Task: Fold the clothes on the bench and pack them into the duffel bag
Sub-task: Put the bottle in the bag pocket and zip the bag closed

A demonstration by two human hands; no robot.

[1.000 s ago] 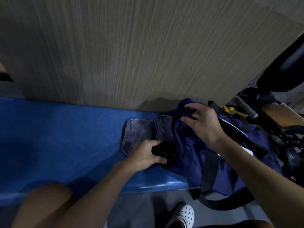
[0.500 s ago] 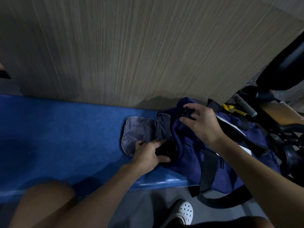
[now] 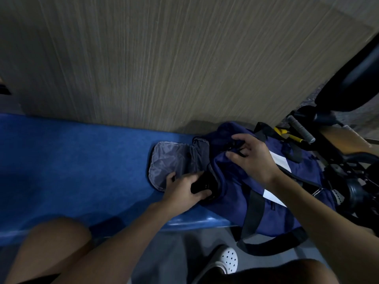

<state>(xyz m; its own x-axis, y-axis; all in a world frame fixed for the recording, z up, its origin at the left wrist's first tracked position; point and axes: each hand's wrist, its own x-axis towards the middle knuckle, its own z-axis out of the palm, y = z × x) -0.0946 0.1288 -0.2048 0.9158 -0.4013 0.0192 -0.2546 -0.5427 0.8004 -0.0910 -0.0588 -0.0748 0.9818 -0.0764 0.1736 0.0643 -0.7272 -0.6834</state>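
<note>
- Left hand [image 3: 184, 189] has barely shifted over the last second. Its outer fingers now spread onto the grey flap [image 3: 170, 160]; before, they lay bunched over the bundle [image 3: 202, 186].
- It grips the bundle, thumb under and fingers over, at the open end of the bag [image 3: 235, 201]. The bundle is black and too dark to identify.
- Right hand [image 3: 254, 158] sits where it was, on top of the bag. Thumb and forefinger pinch a black tab [image 3: 235, 148]; the other fingers are loosely lifted.
- The bag is navy with white patches. It lies on the right end of the blue bench [image 3: 82, 160], close against the wall panel [image 3: 184, 68], and its near side hangs over the bench's front edge. A black strap [image 3: 254, 214] runs down its side and loops below.
- The flap is folded out flat on the bench, left of the bag, lining up.
- Knee [image 3: 55, 242] at lower left; white clog [image 3: 227, 259] on the floor below the bag.
- Right of the bag is a grey handle grip [image 3: 300, 132] on a dark, blurred frame.
</note>
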